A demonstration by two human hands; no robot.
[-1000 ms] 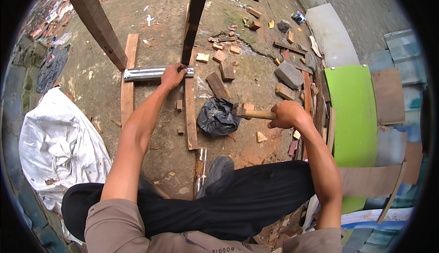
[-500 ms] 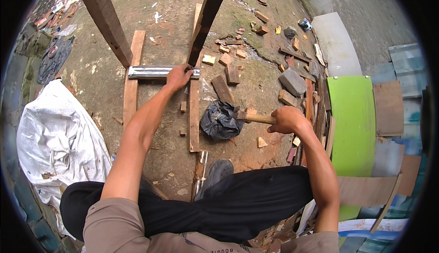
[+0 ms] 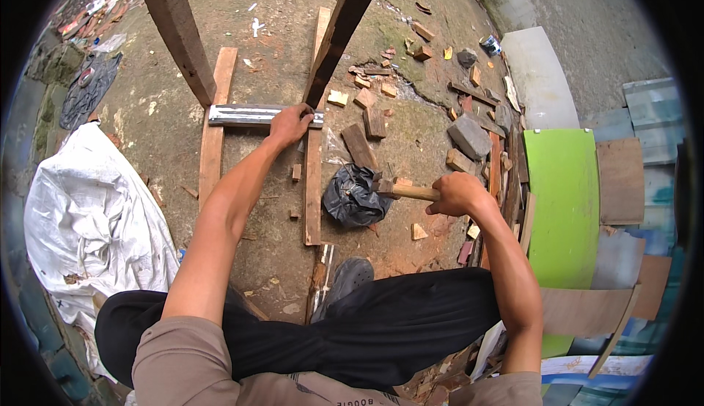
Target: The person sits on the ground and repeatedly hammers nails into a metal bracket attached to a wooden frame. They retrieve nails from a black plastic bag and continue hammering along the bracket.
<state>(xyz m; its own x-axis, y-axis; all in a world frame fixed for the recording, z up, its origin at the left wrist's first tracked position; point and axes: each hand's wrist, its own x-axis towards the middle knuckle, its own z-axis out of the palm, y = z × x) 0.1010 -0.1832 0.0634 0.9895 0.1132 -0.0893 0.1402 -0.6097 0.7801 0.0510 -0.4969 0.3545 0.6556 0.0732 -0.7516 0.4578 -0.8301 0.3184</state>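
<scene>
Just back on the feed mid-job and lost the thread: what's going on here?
The person's right hand grips a hammer, which overlaps a black plastic bag in this view. The left hand is at the right end of a white-streaked crosspiece spanning two wooden strips, beside a dark post. What it pinches, if anything, is unclear.

Outdoor work yard: cracked ground (image 3: 418, 138), scattered wood offcuts (image 3: 375, 123).

Rough, stained ground (image 3: 165, 98), cracked toward the upper right. On it, a left plank (image 3: 212, 149) and right plank (image 3: 313, 186) run lengthwise, apart. Right of them: a crumpled black bag (image 3: 359, 204), wood offcuts (image 3: 374, 123), a grey block (image 3: 469, 136). Lower left, a white sack (image 3: 95, 215).
</scene>
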